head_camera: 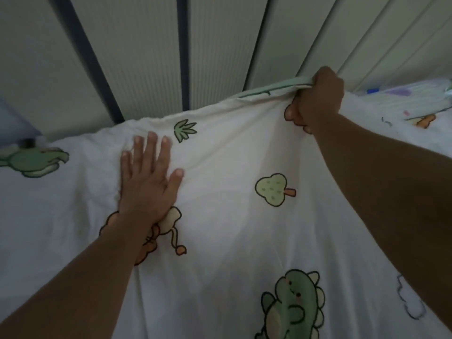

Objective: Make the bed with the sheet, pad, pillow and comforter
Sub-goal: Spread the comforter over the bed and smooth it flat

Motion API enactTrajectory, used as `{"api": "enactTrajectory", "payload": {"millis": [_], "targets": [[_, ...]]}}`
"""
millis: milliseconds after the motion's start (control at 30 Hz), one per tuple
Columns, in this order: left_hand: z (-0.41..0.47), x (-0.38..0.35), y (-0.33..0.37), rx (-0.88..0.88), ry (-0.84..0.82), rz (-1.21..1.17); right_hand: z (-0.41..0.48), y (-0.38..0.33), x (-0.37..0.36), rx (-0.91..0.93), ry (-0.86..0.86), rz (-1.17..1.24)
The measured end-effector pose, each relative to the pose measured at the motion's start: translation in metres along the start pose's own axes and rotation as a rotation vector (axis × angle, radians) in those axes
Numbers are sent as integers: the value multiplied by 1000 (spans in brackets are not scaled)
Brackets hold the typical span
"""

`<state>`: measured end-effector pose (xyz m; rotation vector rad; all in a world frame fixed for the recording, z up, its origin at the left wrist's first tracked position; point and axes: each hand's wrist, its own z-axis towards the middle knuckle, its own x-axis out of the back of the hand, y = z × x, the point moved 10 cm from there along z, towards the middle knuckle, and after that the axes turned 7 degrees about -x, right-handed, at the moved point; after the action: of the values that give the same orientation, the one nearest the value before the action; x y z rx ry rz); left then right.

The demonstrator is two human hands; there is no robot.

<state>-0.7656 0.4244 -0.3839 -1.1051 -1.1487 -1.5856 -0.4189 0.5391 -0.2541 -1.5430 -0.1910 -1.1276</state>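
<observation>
A white comforter (232, 228) printed with green dinosaurs, trees and orange figures fills the lower part of the view. My left hand (149, 177) lies flat on it with fingers spread, pressing the cloth near its far edge. My right hand (318, 99) grips the comforter's far edge, which has a green border, and holds it raised against the wall. Sheet, pad and pillow are hidden under the comforter or out of view.
A pale ribbed wall (220, 45) with dark vertical strips rises right behind the bed. At the far right lies a bundle of light packaged or folded items (411, 91). A bluish object (12, 123) sits at the far left edge.
</observation>
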Motion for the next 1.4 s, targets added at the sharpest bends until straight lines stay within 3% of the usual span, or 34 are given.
{"api": "enactTrajectory", "payload": {"millis": [67, 100, 167, 233, 433, 567, 667, 767, 867, 967, 1000, 1167, 1300, 1400], "targets": [[-1, -1, 0, -2, 2, 11, 2, 12, -29, -83, -143, 138], [0, -1, 1, 0, 1, 19, -3, 26, -52, -99, -263, 31], [1, -4, -4, 9, -8, 37, -20, 58, -103, -32, -511, -423], [2, -9, -6, 18, -25, 49, -32, 70, -128, 100, -601, -712], [7, -10, -11, 37, -39, 53, -43, 47, -127, 160, -581, -812], [8, -9, -10, 30, -28, 55, -50, 30, -123, 176, -468, -841], [6, -14, -12, 41, -76, 65, -71, 4, -127, 285, -385, -709], [9, -22, -15, 64, -172, 23, -117, -16, -133, 367, -418, -589], [19, -18, -19, 125, -314, -265, -166, -27, -127, 412, -509, -597], [-1, 28, -38, 249, -122, -900, -206, -43, -122, 424, -578, -565], [-21, 46, -46, 273, -44, -973, -219, -51, -123, 421, -591, -549], [-133, 121, -120, 364, 231, -763, -314, -112, -158, 467, -702, -423], [-190, 159, -208, 420, 236, -413, -400, -166, -207, 579, -743, -426], [-215, 185, -266, 465, 255, -185, -441, -188, -246, 528, -795, -438]]}}
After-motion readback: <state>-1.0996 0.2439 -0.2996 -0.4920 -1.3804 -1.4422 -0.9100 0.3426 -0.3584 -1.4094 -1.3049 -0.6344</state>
